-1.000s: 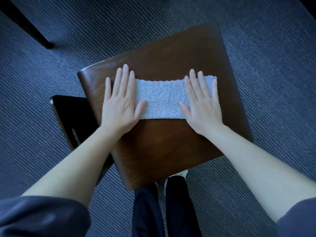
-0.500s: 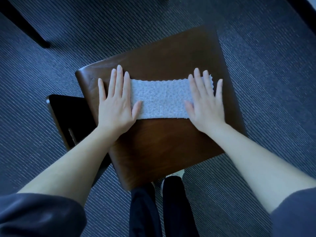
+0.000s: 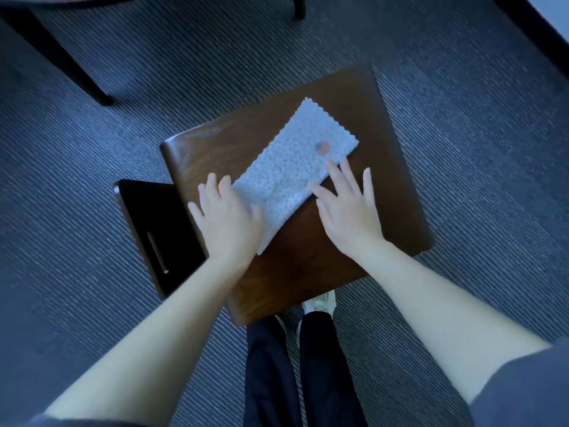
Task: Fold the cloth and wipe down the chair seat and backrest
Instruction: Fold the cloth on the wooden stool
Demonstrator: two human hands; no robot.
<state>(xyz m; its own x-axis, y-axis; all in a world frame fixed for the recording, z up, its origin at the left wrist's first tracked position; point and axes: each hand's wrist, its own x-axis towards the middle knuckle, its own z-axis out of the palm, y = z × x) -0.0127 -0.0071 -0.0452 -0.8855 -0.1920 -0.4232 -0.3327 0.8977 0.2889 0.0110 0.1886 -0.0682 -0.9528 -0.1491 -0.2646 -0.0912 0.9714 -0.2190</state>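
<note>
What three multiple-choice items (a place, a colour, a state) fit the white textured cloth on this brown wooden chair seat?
1. Where does the white textured cloth lie?
A) in a bucket
B) on the brown wooden chair seat
C) on a shelf

2. What colour is the small round mark on it?
A) green
B) yellow
C) reddish-orange

3. How is the left hand?
A) flat on the cloth
B) clenched, empty
C) lifting the cloth

Key: 1 B, it lies spread on the wood; 2 C, the spot looks reddish; 3 A, straight fingers rest on the cloth's near end.
</note>
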